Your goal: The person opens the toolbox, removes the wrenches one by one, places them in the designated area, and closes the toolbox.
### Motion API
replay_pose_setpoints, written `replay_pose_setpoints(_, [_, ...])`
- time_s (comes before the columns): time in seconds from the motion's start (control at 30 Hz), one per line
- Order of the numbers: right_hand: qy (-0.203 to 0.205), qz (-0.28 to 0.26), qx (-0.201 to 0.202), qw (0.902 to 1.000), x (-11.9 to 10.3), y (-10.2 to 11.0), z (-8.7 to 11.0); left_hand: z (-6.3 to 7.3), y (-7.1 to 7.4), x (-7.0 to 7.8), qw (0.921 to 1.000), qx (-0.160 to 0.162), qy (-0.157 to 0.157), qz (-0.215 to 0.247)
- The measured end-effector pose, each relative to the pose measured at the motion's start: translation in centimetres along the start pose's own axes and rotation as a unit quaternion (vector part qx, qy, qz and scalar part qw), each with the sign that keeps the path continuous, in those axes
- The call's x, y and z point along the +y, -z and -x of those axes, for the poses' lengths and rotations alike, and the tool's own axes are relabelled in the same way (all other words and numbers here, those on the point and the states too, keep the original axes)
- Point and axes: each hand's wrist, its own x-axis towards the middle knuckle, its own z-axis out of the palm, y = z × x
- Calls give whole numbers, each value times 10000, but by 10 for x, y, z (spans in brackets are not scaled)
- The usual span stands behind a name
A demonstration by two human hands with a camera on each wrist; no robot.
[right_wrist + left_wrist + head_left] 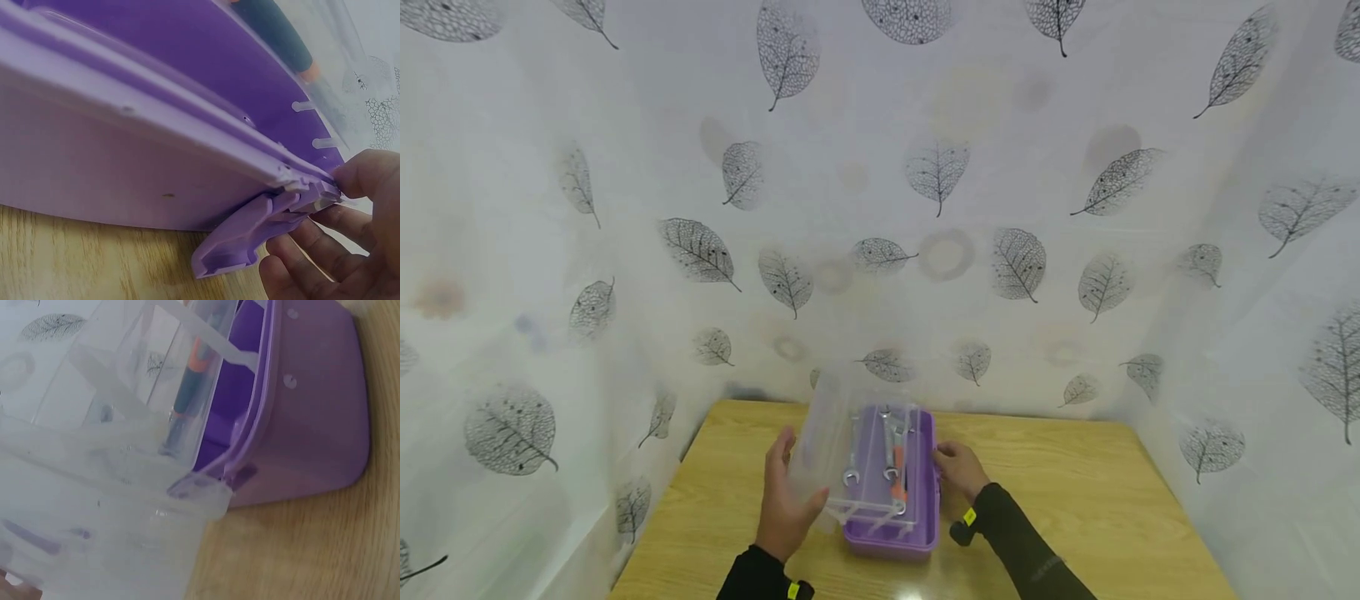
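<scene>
A purple toolbox (891, 547) stands on the table with its clear plastic lid (814, 442) swung up and leaning left. My left hand (781, 504) grips that lid from the left, thumb toward the front; only a fingertip shows in the left wrist view. Silver wrenches (889, 446) and a tool with an orange-and-dark-green handle (192, 375) lie in a clear inner tray above the purple base. At the box's right side, my right hand (961, 468) pinches the rim beside a purple latch (231, 240), which hangs outward. Thumb and forefinger hold it from above and below.
The wooden table (1052, 500) extends to both sides of the box. A pale curtain (865, 317) printed with dark leaves stands behind the table and along its sides.
</scene>
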Motion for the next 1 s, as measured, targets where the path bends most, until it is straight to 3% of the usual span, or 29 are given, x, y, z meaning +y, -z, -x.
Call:
replay_pose_setpoints(0.17, [11,-43,44,10000,2,0,1,4,12,-6,9994,295,-108,-175])
replay_pose_setpoints(0.5, [29,-36,12,10000,1,1,2,8,29,-19,9980,441,-34,-450])
replay_pose_setpoints(0.77, [55,-22,-46,10000,2,1,1,11,44,-28,9946,536,646,-618])
replay_pose_setpoints(1.0, [59,-111,-47,9999,2,2,0,9,55,-30,9833,245,1560,-908])
